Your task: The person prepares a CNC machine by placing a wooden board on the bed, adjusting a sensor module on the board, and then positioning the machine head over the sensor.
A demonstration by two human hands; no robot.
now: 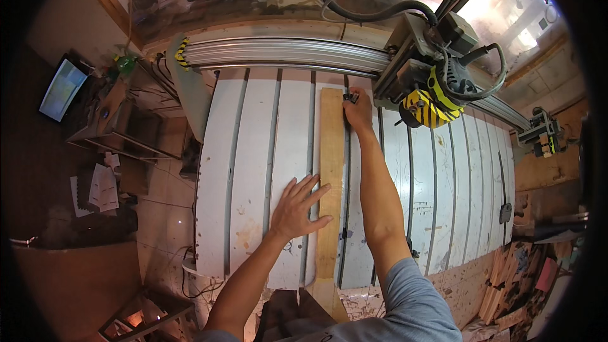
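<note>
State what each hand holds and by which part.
The right hand grips a small dark fitting beside the wooden board; which part is unclear. The left hand lies spread, partly over the board, holding nothing.

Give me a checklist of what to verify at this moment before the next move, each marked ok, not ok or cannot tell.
1. Wooden board lying lengthwise along the slots of the white bed: ok.
2. Left hand spread, with fingers on the board: ok.
3. Right hand at the small dark fitting beside the board's far end: ok.
4. Fitting tightened: cannot tell.
5. Striped tool head off to the right, apart from board and hands: ok.
6. Tool head powered off: cannot tell.
</note>
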